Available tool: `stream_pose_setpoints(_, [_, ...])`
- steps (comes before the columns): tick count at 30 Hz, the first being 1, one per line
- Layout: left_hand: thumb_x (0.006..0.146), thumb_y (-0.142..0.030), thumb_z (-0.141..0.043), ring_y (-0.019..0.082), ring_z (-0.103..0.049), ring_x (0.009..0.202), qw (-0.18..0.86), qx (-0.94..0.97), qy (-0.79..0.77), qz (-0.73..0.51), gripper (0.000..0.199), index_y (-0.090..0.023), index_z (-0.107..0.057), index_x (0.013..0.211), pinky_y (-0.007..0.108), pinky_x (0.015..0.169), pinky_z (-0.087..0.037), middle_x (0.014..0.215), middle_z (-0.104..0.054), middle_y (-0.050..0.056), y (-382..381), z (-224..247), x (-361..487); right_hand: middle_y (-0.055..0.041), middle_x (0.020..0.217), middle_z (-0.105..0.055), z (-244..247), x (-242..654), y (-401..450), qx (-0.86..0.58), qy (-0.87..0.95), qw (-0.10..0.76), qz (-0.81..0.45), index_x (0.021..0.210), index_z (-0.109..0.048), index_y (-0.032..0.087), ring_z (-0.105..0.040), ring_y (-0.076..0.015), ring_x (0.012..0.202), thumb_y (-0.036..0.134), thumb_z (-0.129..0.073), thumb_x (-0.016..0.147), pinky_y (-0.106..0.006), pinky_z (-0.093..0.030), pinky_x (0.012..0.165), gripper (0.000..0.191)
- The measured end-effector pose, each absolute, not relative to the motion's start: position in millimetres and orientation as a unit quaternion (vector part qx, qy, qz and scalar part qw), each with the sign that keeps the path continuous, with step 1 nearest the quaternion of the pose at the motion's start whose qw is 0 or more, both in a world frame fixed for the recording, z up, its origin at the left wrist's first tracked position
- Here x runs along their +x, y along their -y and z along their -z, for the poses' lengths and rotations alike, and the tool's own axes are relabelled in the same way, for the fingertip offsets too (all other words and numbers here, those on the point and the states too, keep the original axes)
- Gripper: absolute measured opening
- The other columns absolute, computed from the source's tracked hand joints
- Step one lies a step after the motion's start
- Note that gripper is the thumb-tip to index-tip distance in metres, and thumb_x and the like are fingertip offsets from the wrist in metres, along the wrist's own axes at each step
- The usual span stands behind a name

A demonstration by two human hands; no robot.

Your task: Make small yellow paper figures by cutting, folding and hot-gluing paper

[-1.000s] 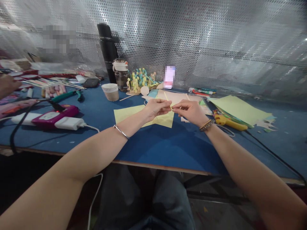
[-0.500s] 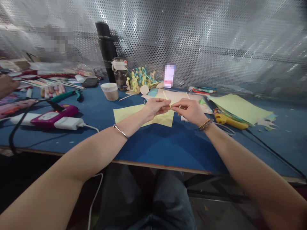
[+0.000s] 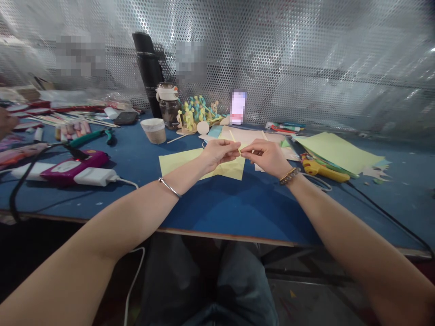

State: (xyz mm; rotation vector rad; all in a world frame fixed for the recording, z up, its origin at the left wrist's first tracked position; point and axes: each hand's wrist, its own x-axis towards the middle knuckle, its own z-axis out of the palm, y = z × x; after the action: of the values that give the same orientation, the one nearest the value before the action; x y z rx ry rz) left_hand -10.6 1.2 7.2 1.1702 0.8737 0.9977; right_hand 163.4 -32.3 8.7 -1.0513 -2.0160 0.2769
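Note:
Above a pale yellow sheet of paper (image 3: pixel 176 163), my two hands meet fingertip to fingertip. My left hand (image 3: pixel 219 154) is closed in a pinch on a thin yellow paper strip (image 3: pixel 232 136), whose end sticks up past the fingers. My right hand (image 3: pixel 267 156) pinches the same small yellow piece from the other side, thumb against forefinger. The fingers hide most of the strip. Behind them lie pale pink paper sheets (image 3: pixel 249 135). A yellow glue gun (image 3: pixel 326 172) rests to the right of my right wrist.
Yellow and green sheets (image 3: pixel 343 151) lie at the right. At the back are a lit phone (image 3: pixel 238 107), a cluster of paper decorations (image 3: pixel 199 111), a paper cup (image 3: pixel 153 131), a jar (image 3: pixel 169 106) and a black flask (image 3: pixel 148 72). A purple power strip (image 3: pixel 73 165) and another person's hand (image 3: pixel 7 122) are leftward.
Both my hands keep almost the same pinching pose, with only slight finger movement. The whole view has shifted a little, and the other person's hand at the left edge shows less.

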Motion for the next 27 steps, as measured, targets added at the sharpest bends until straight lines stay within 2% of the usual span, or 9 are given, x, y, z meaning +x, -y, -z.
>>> stream_pose_setpoints(19, [0.07, -0.024, -0.073, 0.009, -0.062, 0.063, 0.624, 0.513, -0.383, -0.448, 0.016, -0.014, -0.06, 0.069, 0.026, 0.075, -0.049, 0.064, -0.065, 0.003, -1.6, -7.1, -9.3, -0.0035, 0.081, -0.063, -5.8, 163.9, 29.2, -0.405, 0.813, 0.414, -0.061, 0.082, -0.072, 0.023, -0.056, -0.0154, 0.068, 0.035, -0.061, 0.082, -0.031, -0.045, 0.064, 0.016])
stream_pose_setpoints(27, [0.069, -0.025, -0.074, 0.009, -0.062, 0.064, 0.615, 0.52, -0.382, -0.453, 0.018, -0.015, -0.059, 0.068, 0.027, 0.075, -0.049, 0.064, -0.064, 0.002, -0.9, -7.3, -9.4, -0.0023, 0.077, -0.063, -3.5, 164.3, 26.9, -0.396, 0.82, 0.411, -0.034, 0.082, -0.072, 0.022, -0.053, -0.0133, 0.063, 0.032, -0.061, 0.082, -0.03, -0.042, 0.061, 0.015])
